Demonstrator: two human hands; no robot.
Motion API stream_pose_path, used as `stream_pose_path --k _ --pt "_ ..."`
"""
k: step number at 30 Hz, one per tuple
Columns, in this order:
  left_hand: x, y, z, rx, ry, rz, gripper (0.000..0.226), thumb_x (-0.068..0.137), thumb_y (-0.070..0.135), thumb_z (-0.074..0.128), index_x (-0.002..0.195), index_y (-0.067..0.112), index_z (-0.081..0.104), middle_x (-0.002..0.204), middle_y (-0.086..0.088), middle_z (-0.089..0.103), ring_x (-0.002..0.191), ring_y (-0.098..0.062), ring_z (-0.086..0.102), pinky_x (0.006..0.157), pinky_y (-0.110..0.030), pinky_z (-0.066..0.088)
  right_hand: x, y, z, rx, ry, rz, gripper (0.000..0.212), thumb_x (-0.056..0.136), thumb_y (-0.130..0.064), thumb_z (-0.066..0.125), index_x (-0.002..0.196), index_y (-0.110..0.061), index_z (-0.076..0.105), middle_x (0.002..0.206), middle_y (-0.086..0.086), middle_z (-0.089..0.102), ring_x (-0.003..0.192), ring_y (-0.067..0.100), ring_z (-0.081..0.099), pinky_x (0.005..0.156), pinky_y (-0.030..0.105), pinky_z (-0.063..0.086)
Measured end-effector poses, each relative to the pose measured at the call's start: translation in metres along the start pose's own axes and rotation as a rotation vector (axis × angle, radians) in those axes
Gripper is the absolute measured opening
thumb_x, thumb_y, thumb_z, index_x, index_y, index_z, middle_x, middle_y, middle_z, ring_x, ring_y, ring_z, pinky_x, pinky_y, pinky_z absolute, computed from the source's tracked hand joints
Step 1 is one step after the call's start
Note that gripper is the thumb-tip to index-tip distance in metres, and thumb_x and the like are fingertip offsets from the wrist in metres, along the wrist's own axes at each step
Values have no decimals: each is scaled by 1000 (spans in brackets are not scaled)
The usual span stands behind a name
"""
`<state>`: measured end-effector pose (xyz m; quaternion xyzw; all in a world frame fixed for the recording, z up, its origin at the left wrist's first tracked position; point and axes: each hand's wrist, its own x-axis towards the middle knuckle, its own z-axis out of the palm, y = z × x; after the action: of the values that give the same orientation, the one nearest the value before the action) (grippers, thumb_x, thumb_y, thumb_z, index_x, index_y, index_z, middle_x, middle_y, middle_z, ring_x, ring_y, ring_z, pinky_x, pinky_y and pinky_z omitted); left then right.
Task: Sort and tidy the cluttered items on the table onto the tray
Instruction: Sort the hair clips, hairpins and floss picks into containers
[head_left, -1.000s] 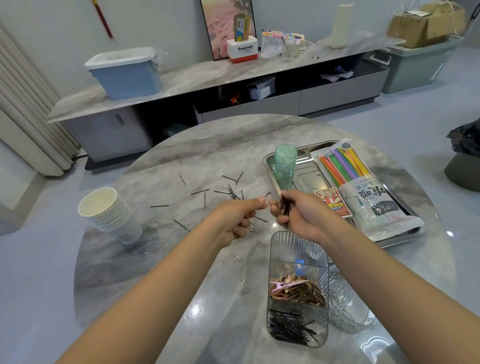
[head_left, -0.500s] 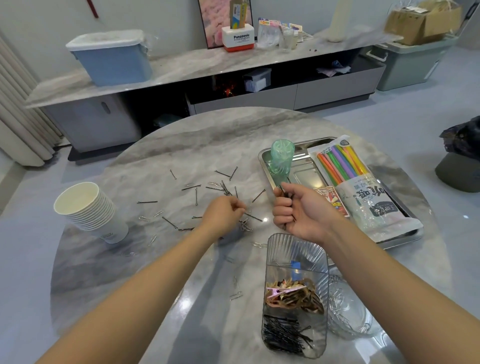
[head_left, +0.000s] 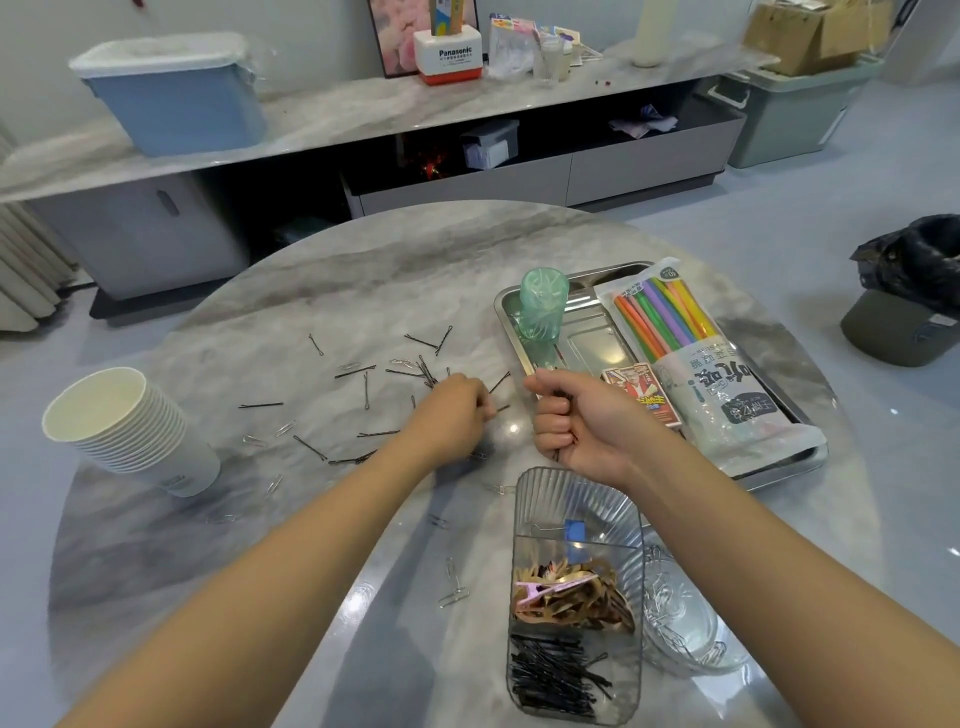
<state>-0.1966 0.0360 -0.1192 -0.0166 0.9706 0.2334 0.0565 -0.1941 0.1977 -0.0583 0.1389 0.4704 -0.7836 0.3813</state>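
a round marble table (head_left: 311, 291) seen from above. the right hand (head_left: 576, 421) is curled in a fist around a bunch of black hairpins (head_left: 556, 456), just beside the near-left corner of the metal tray (head_left: 506, 304). left of the tray, the left hand (head_left: 457, 410) reaches down among loose hairpins (head_left: 363, 371), fingertips pinched together; whether they hold one cannot be told. on the tray lie a green cup (head_left: 543, 306) and a straw pack (head_left: 675, 332). nearer than the tray stands a clear divided box (head_left: 574, 597).

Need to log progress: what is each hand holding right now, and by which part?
Right hand grips a bunch of black bobby pins around their middle. Left hand reaches among scattered pins; its hold cannot be told.
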Motion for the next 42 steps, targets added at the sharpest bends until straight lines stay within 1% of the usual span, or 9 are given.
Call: stream_pose_path --k 6,12,17,23,25,28,31,36,42 --pt "-32 33 -32 -672 6 -51 17 90 16 60 75 22 60 69 8 61 55 5 56 51 -9 40 1 7 3 -195 120 -150 22 96 -9 48 75 -14 45 40 -8 27 32 4 23 31 15 18" --pt "-50 44 -56 -952 -88 -205 7 86 14 65 80 15 67 77 -3 63 61 -6 54 50 -17 35 -3 9 6 -218 66 -279 20 93 -4 47 105 3 61 51 -4 31 39 5 25 36 16 18" --pt "-56 28 -61 -1076 -82 -254 9 84 21 68 85 12 69 66 7 68 58 -4 58 51 -16 38 -7 8 13 -300 -59 -258 19 97 -12 47 99 0 62 55 -5 30 43 5 26 37 15 22" --pt "-54 -34 -66 -430 49 -242 13 83 24 69 77 13 67 70 10 66 67 0 62 60 -17 47 -3 -3 30 -303 -30 -186 22 99 -13 42 83 -5 55 57 -2 32 39 4 28 35 14 22" --pt "-56 -50 -53 -149 -57 -208 7 81 17 68 88 18 69 89 2 68 86 -12 63 75 -23 48 -2 -3 33 -314 -45 -134 23 99 -14 41 79 -7 52 57 -1 34 41 5 28 35 15 23" --pt "-56 -67 -32 155 -115 -144 37 81 22 68 117 19 60 117 -4 56 112 -23 51 89 -30 43 1 4 34 -232 -43 -41 30 99 -19 39 71 -12 45 55 -1 38 40 8 29 35 16 23" --pt "-53 -79 -25 204 -61 -198 51 79 31 72 122 14 51 122 -8 49 116 -28 44 92 -35 42 3 6 33 -129 -38 35 35 100 -22 36 66 -14 40 52 -1 39 38 9 31 34 18 25" --pt "-47 -84 -26 139 -62 -186 23 79 18 72 99 8 66 109 -11 60 101 -27 54 78 -28 43 6 5 32 1 -44 75 36 100 -22 33 65 -15 38 50 -1 37 38 10 34 35 17 29" --pt "-50 -83 -20 335 -106 -63 20 93 13 53 110 4 59 114 -12 50 114 -28 43 81 -31 39 7 9 33 30 -24 75 36 100 -21 32 65 -15 38 50 -1 39 38 10 35 35 16 29"
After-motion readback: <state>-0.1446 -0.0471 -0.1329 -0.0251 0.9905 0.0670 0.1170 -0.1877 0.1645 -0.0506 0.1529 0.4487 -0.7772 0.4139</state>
